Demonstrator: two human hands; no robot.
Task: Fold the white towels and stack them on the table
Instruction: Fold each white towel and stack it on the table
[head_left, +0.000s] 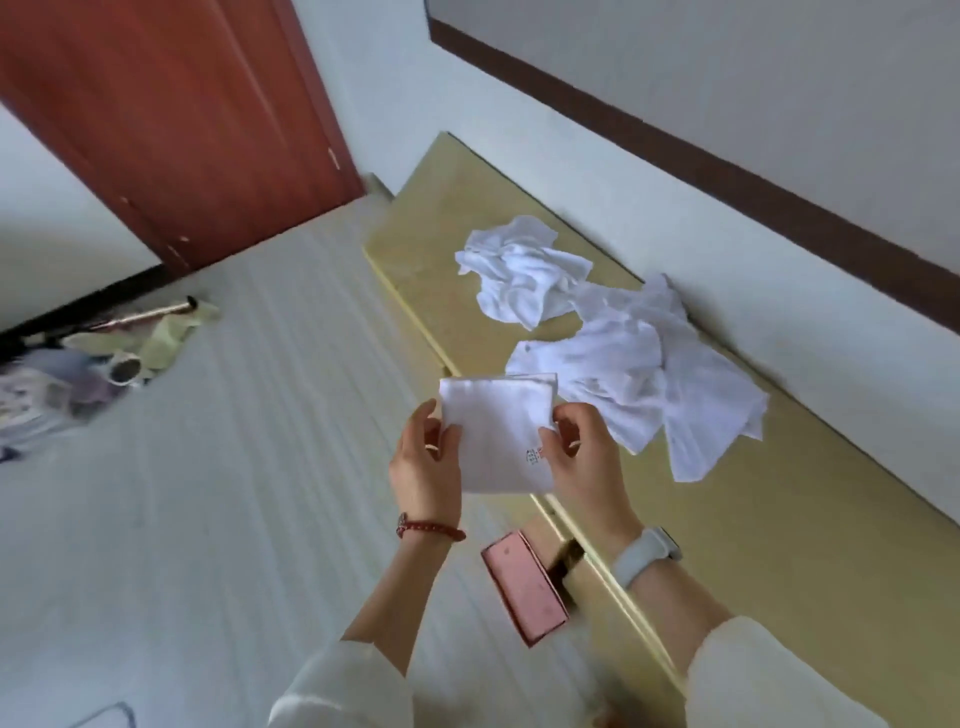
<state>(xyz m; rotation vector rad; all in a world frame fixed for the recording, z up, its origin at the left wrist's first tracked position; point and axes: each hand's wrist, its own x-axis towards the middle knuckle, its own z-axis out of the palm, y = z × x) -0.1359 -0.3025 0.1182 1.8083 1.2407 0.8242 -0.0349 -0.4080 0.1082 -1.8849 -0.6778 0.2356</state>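
Pinching folded square white cloth towel (496, 431) with left hand (423, 467) and right hand (584, 457); next, probably stacking on yellow desk (779, 519).

We see a long yellowish table (810, 519) against a pale wall with a dark brown band (675, 150). Left of the table lies pale striped flooring (208, 493); beyond it, a reddish-brown wooden door (171, 104) and blurred clutter, perhaps cups (78, 374).

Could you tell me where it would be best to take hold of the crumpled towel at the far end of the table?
Probably pinch the crumpled towel at its raised ridge on top, coming from above. It lies bunched on the table with no clear flat edge, and both hands hold the folded towel.
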